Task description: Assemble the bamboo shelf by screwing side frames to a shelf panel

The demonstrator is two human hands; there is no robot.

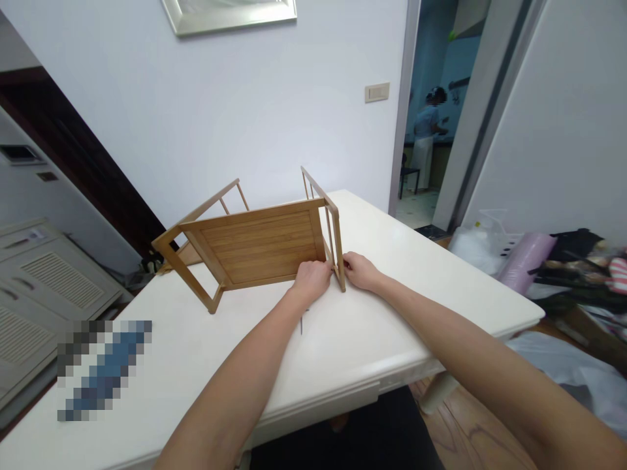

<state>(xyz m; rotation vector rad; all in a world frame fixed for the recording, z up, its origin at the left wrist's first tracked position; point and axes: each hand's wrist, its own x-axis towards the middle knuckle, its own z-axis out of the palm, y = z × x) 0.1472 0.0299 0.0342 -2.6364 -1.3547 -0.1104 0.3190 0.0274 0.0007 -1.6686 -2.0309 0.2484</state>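
Bare forearms (255, 365) reach forward over the worktop (343, 349), bringing my left hand (314, 279) and right hand (361, 271) low on either side of the end frame (339, 251) of a wooden stand (259, 243) resting there. My fingers curl inward; what they pinch I cannot tell. I seem to be working that lower joint, which calls for keeping the stand steady.

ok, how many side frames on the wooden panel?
2: left frame at the left end of the wooden panel; right frame at its right end, beside the right hand.
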